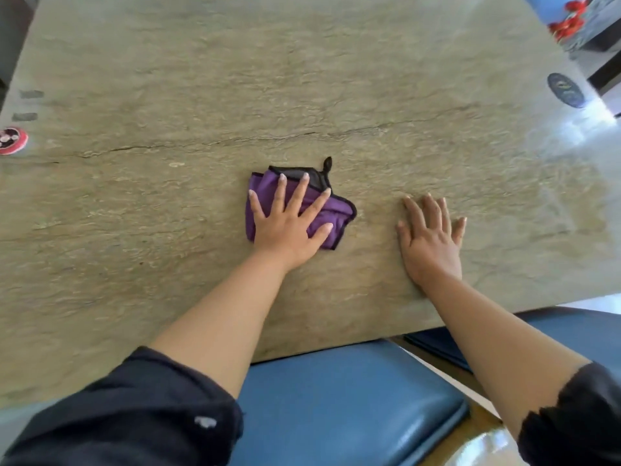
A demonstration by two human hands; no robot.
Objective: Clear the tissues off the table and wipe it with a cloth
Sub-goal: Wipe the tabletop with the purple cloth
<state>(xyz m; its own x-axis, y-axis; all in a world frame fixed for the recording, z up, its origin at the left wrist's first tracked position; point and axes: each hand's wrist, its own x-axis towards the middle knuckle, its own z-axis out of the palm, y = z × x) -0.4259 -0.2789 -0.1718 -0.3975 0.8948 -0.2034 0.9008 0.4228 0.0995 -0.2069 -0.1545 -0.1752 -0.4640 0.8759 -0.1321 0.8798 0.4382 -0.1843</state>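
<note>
Beside your flat, empty right hand [431, 240], your left hand [289, 227] presses spread fingers on the soft, limp folded purple cloth [332, 216]; keep pressing its middle

No text or label can be read

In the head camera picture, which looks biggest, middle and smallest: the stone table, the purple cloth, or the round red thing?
1. Greenish-beige stone table, by far the largest.
2. Folded purple cloth with black trim, partly under the left hand.
3. Round red coaster-like disc at the left edge, smallest, though cut off by the frame.
</note>
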